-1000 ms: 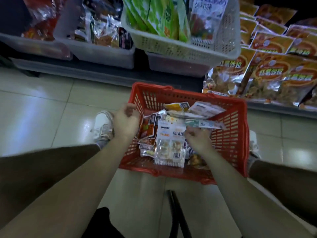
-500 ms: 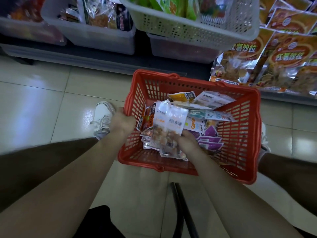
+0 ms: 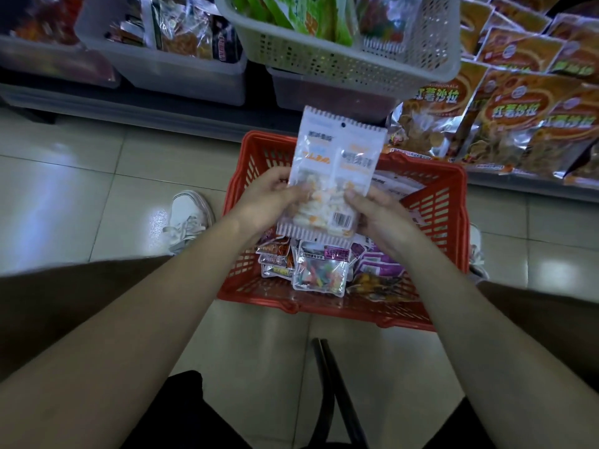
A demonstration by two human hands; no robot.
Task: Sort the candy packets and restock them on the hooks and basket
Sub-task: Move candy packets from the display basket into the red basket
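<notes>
Two white candy packets (image 3: pixel 334 163) with orange print and a hang hole stand upright, overlapping, above the red basket (image 3: pixel 450 222). My left hand (image 3: pixel 269 199) grips their lower left edge and my right hand (image 3: pixel 379 215) grips the lower right, thumbs on the front. Several more packets lie in the basket below: a clear one with coloured candy (image 3: pixel 319 270), purple ones (image 3: pixel 379 267) and red ones (image 3: pixel 275 254).
A white perforated basket (image 3: pixel 324 59) with green packets sits on the shelf straight ahead. Translucent bins (image 3: pixel 181 72) stand to its left. Orange foil bags (image 3: pixel 518 118) fill the right shelf. My white shoe (image 3: pixel 188 218) rests on the tiled floor left of the red basket.
The white packets have risen out of the red basket and now stand upright. My left hand left the basket rim and joined the right hand on the packets.
</notes>
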